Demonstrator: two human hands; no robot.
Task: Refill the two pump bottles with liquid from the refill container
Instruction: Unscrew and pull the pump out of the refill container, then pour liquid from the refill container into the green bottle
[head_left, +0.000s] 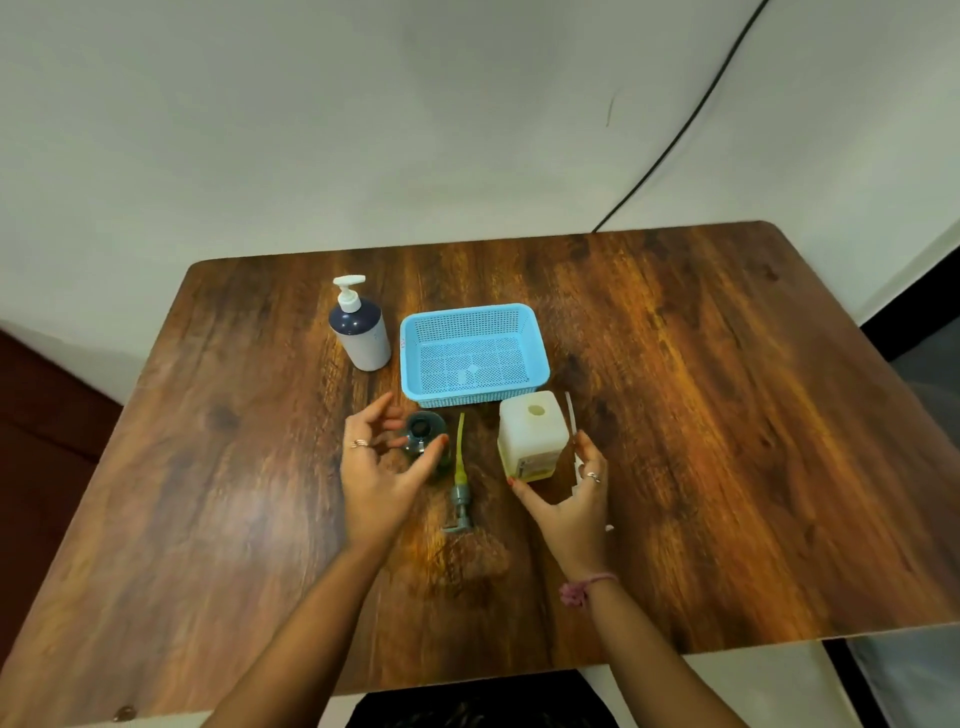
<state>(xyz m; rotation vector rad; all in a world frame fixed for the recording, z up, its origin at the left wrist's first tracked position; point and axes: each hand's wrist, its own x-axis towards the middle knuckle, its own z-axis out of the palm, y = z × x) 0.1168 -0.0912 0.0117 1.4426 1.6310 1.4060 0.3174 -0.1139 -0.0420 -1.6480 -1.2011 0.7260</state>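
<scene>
A: Why is the pump (459, 493) lying flat on the table (701, 415)?

B: So the neck of the dark bottle (426, 439) is clear for pouring, I'd say. It lies just in front of the blue basket (470, 351), its yellowish tube pointing toward the basket and its head toward the person. The bottle stands upright just left of that tube, also in front of the basket, mouth uncovered.

A: And the square white bottle (531, 441)?

B: In front of the basket's right corner, upright, with a round hole showing on top. A second pump (575, 441), white, lies along its right side, so it looks uncapped too. Whether it is a bottle to fill or the supply, I can't tell.

A: What are the hands doing?

B: The left hand (376, 467) is spread loosely around the dark bottle, thumb tip at its right side, fingers curled on its left. It seems to cup the bottle rather than grip it; actual contact is too blurred to confirm. The right hand (569, 493) is open too, thumb tip at the white bottle's front lower corner, fingers over the white pump. I can't tell whether it has hold of either.

A: Anything untouched?

B: The white-and-navy pump bottle (361, 330) left of the basket, pump on, well clear of both hands. The basket looks nearly empty.
</scene>
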